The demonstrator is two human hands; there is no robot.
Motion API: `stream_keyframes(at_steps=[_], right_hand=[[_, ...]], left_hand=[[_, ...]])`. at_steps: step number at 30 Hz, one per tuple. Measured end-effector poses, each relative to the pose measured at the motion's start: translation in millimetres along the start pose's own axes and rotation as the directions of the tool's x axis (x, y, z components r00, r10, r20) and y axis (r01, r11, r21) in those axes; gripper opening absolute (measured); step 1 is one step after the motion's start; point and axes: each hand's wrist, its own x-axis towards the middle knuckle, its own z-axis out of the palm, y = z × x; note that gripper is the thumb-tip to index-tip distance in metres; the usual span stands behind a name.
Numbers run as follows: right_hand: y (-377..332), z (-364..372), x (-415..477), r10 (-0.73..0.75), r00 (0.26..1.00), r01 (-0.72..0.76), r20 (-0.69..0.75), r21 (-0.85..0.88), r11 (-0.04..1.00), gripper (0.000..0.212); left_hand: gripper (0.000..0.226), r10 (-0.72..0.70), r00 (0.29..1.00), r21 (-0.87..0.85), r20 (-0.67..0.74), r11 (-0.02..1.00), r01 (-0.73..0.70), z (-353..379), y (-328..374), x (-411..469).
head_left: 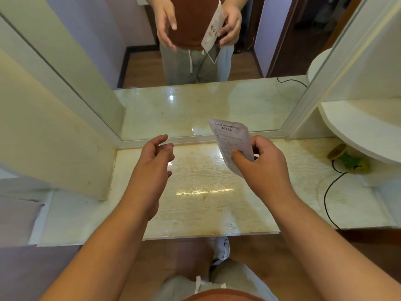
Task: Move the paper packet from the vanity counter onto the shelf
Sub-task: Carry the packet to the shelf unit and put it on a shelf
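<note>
The paper packet [233, 139] is white with printed text and is lifted above the vanity counter [195, 203], tilted upright. My right hand [262, 164] pinches its lower right edge between thumb and fingers. My left hand [155, 161] hovers over the counter to the left of the packet, fingers loosely curled and apart, holding nothing. The rounded white shelf [364, 129] juts out at the right, above the counter's far right end. The mirror [195, 61] behind the counter reflects both hands and the packet.
A green and yellow object [347, 159] lies on the counter under the shelf, with a black cable [327, 196] running from it toward the front edge. A cream side panel [54, 137] walls the left side. A second rounded shelf [319, 64] shows higher up.
</note>
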Motion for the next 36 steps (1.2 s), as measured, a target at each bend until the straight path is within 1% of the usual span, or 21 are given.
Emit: stream_keyframes(at_steps=[5,9,14,18,23,29,32,36], right_hand=[[-6,2,-29,-0.016,0.999,0.015,-0.042,-0.029,0.999,0.018],[-14,10,-64,-0.013,0.998,0.009,-0.067,-0.047,0.999,0.009],[-26,26,-126,-0.011,0.995,0.004,-0.103,-0.074,0.997,0.014],[-33,40,-181,0.003,0.993,-0.015,-0.115,-0.096,0.995,0.006],[-46,46,-236,0.011,0.989,-0.025,-0.146,-0.093,0.995,0.009],[-62,31,-280,-0.028,0.98,0.009,-0.195,-0.097,0.995,0.007],[-63,21,-297,-0.03,0.978,0.008,-0.204,-0.108,0.994,0.014],[-53,4,-319,-0.025,0.979,0.007,-0.2,-0.093,0.996,0.009]], left_hand=[[0.026,0.013,1.0,-0.032,0.002,0.999,-0.013,-15,-4,-24],[0.024,-0.029,1.0,-0.095,-0.01,0.995,0.028,-39,-8,-52],[0.022,-0.017,1.0,-0.116,-0.021,0.993,0.014,-84,-23,-96],[0.015,-0.005,1.0,-0.134,-0.011,0.991,0.003,-121,-38,-132],[0.013,0.005,1.0,-0.136,0.003,0.991,-0.005,-151,-53,-174],[0.015,0.041,0.999,-0.136,0.017,0.99,-0.039,-163,-53,-214],[0.016,0.059,0.998,-0.131,0.019,0.99,-0.056,-162,-54,-233],[0.015,0.062,0.998,-0.128,0.011,0.99,-0.06,-154,-60,-259]])
